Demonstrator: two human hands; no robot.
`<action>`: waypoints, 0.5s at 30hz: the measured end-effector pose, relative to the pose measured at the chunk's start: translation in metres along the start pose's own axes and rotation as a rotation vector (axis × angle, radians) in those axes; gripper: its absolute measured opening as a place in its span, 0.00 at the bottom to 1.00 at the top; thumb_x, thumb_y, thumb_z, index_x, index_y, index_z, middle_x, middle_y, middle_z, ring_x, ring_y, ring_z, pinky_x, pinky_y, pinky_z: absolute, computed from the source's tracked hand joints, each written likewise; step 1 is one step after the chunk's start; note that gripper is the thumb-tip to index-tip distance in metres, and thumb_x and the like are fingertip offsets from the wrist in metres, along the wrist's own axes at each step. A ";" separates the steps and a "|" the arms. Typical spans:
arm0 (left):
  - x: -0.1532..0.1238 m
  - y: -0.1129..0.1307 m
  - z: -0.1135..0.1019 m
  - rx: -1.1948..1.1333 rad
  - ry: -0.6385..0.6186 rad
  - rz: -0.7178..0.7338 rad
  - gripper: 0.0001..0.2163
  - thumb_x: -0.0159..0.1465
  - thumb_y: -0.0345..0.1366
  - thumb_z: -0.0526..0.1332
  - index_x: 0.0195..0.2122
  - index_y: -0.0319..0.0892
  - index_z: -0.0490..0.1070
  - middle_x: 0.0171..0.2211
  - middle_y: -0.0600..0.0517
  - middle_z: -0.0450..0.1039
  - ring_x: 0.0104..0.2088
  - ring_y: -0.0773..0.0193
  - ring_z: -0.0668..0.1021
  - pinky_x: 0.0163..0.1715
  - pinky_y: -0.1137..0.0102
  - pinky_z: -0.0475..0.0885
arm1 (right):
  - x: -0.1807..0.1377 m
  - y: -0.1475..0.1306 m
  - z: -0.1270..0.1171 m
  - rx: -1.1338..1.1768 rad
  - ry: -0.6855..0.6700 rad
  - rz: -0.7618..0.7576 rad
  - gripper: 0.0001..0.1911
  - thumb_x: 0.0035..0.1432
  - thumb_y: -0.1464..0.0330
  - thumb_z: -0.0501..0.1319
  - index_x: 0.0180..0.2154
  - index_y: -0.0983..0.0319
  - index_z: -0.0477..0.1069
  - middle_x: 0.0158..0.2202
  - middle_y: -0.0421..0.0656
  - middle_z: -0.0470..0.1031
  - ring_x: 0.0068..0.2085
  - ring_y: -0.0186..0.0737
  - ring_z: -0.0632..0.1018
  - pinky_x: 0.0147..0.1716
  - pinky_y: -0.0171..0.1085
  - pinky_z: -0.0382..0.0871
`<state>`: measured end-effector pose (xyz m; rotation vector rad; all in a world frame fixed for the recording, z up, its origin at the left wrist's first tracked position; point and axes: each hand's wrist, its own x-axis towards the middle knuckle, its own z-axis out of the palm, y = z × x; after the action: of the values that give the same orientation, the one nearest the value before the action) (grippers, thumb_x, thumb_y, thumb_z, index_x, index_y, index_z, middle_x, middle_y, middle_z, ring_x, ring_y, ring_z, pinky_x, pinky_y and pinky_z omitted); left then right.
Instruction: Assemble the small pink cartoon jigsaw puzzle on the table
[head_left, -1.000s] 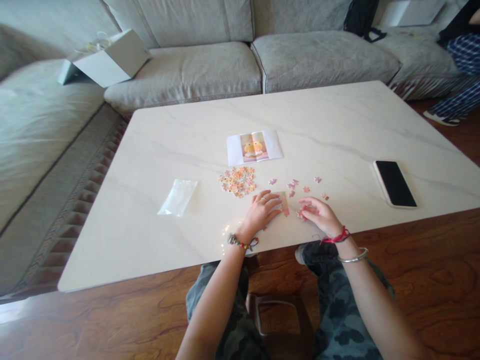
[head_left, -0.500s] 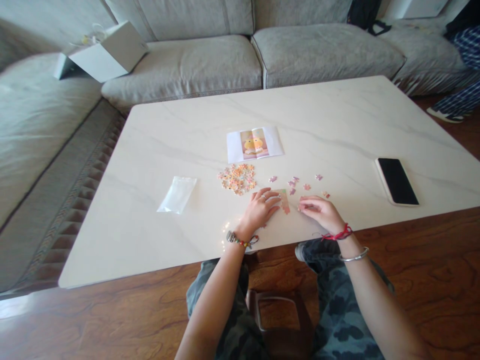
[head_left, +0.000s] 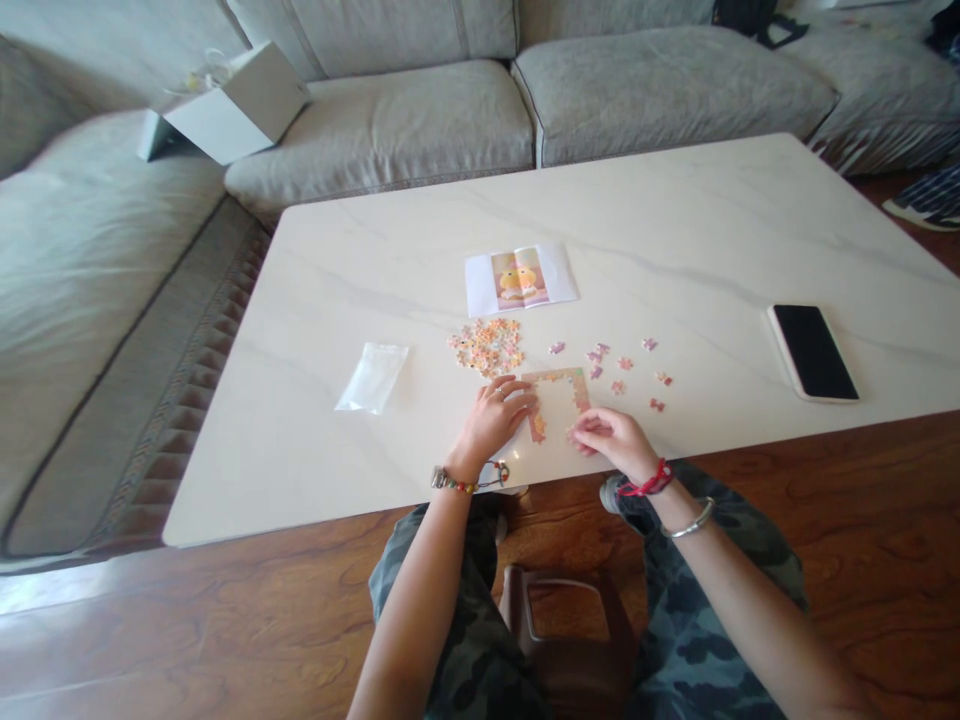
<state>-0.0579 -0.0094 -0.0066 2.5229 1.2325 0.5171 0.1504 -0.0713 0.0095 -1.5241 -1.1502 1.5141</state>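
Note:
A partly joined jigsaw puzzle border (head_left: 555, 376) lies near the table's front edge, its top strip and two sides forming an arch. My left hand (head_left: 496, 415) rests with fingers spread over the border's left side, covering part of it. At the lower end of the right side, my right hand (head_left: 613, 438) pinches a small puzzle piece (head_left: 573, 437), mostly hidden by the fingertips. Several loose pinkish puzzle pieces (head_left: 618, 387) are scattered to the right of the border. Behind my left hand lies a heap of loose puzzle pieces (head_left: 487, 346).
A creased picture sheet (head_left: 520, 279) lies beyond the heap on the white table (head_left: 360, 250). A clear plastic bag (head_left: 373, 378) is at the left, a phone (head_left: 813, 352) at the right. Past the table stands a grey sofa (head_left: 420, 110). Another person's shoe (head_left: 924, 212) shows at far right.
My left hand has moved left, uncovering the border's top and left side. My right hand has moved left and down to the right side's lower end, revealing loose pieces. The view has shifted slightly.

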 end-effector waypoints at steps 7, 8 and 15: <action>-0.015 0.003 -0.005 -0.017 -0.053 0.011 0.12 0.62 0.39 0.52 0.46 0.49 0.68 0.49 0.51 0.67 0.53 0.58 0.62 0.49 0.61 0.61 | -0.013 0.012 0.031 0.087 0.044 0.091 0.13 0.42 0.62 0.63 0.29 0.62 0.66 0.27 0.43 0.75 0.27 0.40 0.78 0.22 0.35 0.73; -0.016 0.004 -0.004 -0.019 -0.055 0.013 0.13 0.62 0.39 0.52 0.46 0.50 0.68 0.49 0.51 0.67 0.54 0.58 0.62 0.48 0.60 0.61 | -0.014 0.013 0.033 0.062 0.048 0.093 0.12 0.43 0.62 0.63 0.29 0.62 0.66 0.26 0.43 0.75 0.27 0.40 0.78 0.21 0.34 0.72; -0.016 0.008 -0.001 -0.008 -0.094 0.016 0.12 0.62 0.38 0.52 0.45 0.50 0.68 0.49 0.53 0.68 0.54 0.56 0.61 0.47 0.60 0.61 | -0.011 0.012 0.046 -0.133 0.068 0.006 0.08 0.46 0.62 0.61 0.26 0.61 0.67 0.26 0.42 0.76 0.27 0.39 0.78 0.21 0.33 0.71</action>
<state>-0.0616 -0.0268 -0.0052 2.5217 1.1751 0.4004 0.1068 -0.0907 -0.0010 -1.6553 -1.2279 1.4024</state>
